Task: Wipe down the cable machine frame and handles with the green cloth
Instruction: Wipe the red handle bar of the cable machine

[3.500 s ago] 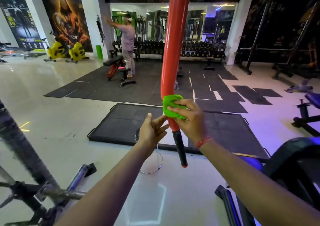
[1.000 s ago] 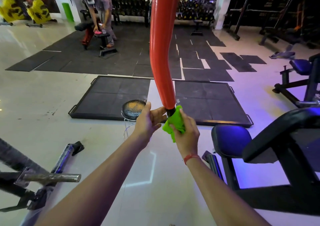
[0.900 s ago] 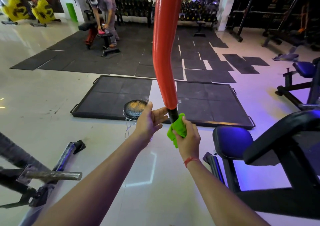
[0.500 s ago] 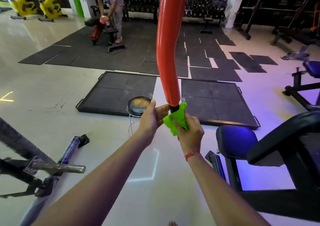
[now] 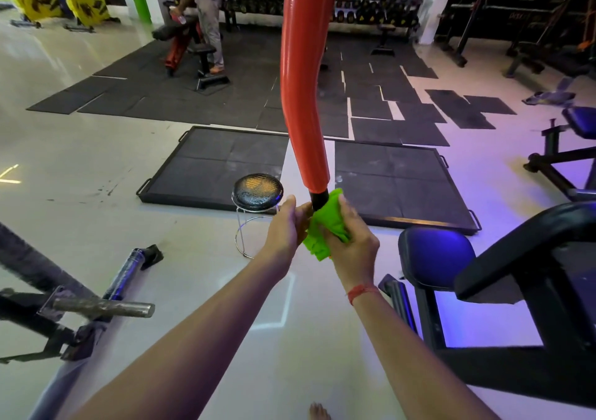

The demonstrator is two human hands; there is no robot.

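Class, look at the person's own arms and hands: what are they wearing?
Both forearms are bare, with no sleeves or gloves showing. The right hand has a thin red thread band around its wrist. The left hand and its wrist wear nothing.
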